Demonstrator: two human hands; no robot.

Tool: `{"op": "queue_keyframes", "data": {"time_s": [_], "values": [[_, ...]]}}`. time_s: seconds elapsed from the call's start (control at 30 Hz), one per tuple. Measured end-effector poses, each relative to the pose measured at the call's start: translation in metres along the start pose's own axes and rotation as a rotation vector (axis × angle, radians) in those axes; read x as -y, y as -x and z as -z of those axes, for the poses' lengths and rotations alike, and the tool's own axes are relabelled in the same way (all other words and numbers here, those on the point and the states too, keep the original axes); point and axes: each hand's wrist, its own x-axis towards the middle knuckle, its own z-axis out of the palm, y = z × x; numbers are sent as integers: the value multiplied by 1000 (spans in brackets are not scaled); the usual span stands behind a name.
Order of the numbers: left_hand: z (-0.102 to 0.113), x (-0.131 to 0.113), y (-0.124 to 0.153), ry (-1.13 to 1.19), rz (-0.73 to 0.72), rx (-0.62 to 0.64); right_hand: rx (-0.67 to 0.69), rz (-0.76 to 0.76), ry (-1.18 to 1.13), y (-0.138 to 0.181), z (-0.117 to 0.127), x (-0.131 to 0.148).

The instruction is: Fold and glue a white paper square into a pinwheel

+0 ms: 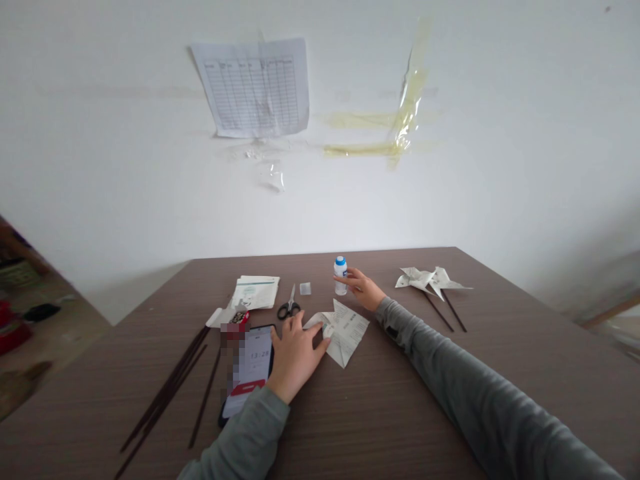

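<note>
Two bare hands are out over the table (400, 413), and nearest lies a lit phone (250, 380). Right beside it, the left hand (295, 357) has its fingers spread, some tips at the near-left side of a folded paper (350, 331) lying flat between the two arms. A light, even touch would suit such thin paper, as a hard press might add a stray crease. Beyond that hand are scissors (290, 306), best given some room. Farther off, the right hand (367, 291) is at a small upright bottle (340, 269); its fingers lie across the front, though whether they pinch it firmly cannot be told from this view. Steadying the bottle low on its body seems safest, since something so narrow could tip. Paper pinwheels (425, 280) lie well apart to the right.
</note>
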Motion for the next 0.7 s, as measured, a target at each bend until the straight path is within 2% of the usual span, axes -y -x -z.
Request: {"op": "queue_keyframes", "data": {"time_s": [0.17,0.33,0.53,0.7], "values": [[-5,-1,0,-5,-17,-14,-45,35,-43,30,23,-17],[-11,0,-2,19,-37,-53,-37,41,-98,47,35,-20],[-12,-2,-3,34,-55,-81,-50,48,-121,55,37,-15],[-9,-7,-3,29,-49,-58,-137,76,-94,57,32,-12]]}}
